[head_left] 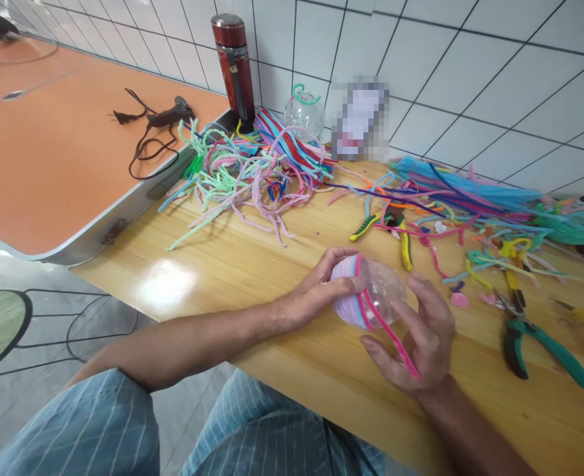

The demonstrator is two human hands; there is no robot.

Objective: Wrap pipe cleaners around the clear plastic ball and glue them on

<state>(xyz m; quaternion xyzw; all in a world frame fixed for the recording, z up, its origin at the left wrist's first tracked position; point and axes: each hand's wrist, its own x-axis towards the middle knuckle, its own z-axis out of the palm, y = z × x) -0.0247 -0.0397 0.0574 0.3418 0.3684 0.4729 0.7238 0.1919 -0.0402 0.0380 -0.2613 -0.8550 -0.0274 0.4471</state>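
Observation:
My left hand (322,287) is closed around a clear plastic ball (384,285), its thumb pressing on the wrapped side. Lilac pipe cleaner (345,311) covers the ball's left part, bordered by a light blue row. A pink pipe cleaner (388,330) runs round the ball beside the blue one, and its loose end slants down to the right across my right palm. My right hand (421,337) is at the ball's right side with fingers and thumb apart. Its fingertips are close to the ball; whether they touch it I cannot tell.
Heaps of pipe cleaners (222,172) lie behind the ball, with more blue bundles (470,188) to the right. Yellow-handled pliers (405,248) and green-handled pliers (544,350) rest on the table. A red thermos (235,73), another clear ball (304,116) and a glue gun (170,116) stand farther back.

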